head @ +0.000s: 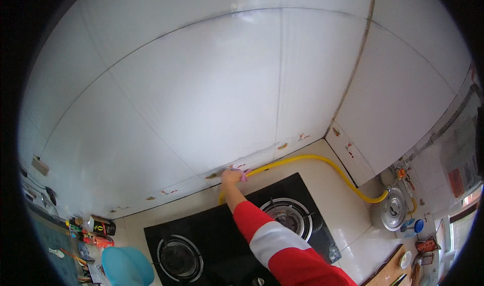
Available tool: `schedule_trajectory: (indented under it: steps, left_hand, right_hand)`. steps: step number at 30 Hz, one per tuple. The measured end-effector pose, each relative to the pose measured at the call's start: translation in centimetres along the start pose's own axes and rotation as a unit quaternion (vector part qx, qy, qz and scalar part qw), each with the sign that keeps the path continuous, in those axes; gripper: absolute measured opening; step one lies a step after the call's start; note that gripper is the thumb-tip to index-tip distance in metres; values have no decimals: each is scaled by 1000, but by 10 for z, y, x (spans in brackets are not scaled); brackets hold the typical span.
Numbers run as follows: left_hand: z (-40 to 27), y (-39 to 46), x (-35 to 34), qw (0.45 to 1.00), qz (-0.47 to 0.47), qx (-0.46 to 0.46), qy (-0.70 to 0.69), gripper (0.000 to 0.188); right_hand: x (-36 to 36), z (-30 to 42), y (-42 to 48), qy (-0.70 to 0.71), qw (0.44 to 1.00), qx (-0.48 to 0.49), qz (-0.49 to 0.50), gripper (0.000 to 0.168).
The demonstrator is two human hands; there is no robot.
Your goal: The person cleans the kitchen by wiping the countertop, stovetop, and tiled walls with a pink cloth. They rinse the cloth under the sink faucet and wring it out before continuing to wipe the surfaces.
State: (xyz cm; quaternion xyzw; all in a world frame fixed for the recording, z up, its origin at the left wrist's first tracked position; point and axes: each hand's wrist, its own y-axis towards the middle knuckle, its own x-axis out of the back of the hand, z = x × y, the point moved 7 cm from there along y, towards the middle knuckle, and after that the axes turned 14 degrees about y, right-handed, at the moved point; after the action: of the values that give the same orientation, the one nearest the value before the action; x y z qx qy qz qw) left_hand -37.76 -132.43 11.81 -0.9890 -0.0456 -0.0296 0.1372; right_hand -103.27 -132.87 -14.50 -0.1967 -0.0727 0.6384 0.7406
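My right hand [231, 176], in a red and white sleeve, is shut on a pink cloth [244, 174]. It presses at the lower edge of the white tiled wall [223, 108], on the border tiles with small painted motifs. A yellow gas hose [310, 156] runs past the hand along the wall and curves to the right. Below the forearm lies a black two-burner gas stove [219, 240]; the sleeve partly covers its right burner [288, 216]. My left hand is out of view.
A blue plastic basin [126, 266] stands at the lower left, beside several bottles and jars [101, 225]. At the right are a lidded metal pot [393, 210], a clear container with a blue lid [418, 226] and a wooden cutting board [389, 269]. Utensils hang at the far left.
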Motion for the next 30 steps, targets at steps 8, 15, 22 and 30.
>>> schedule_trajectory:
  steps: [8, 15, 22, 30]
  left_hand:
    - [13, 21, -13, 950, 93, -162, 251, 39]
    - [10, 21, -20, 986, 77, -89, 120, 27]
    - [34, 20, -35, 987, 88, 94, 97, 27]
    - [-14, -48, -74, 988, 76, -81, 108, 37]
  right_hand:
    - [40, 54, 83, -174, 953, 140, 206, 26]
    - [223, 205, 148, 117, 958, 221, -142, 26]
    - [185, 287, 55, 98, 926, 314, -182, 32]
    - [151, 266, 26, 21, 896, 436, -85, 26]
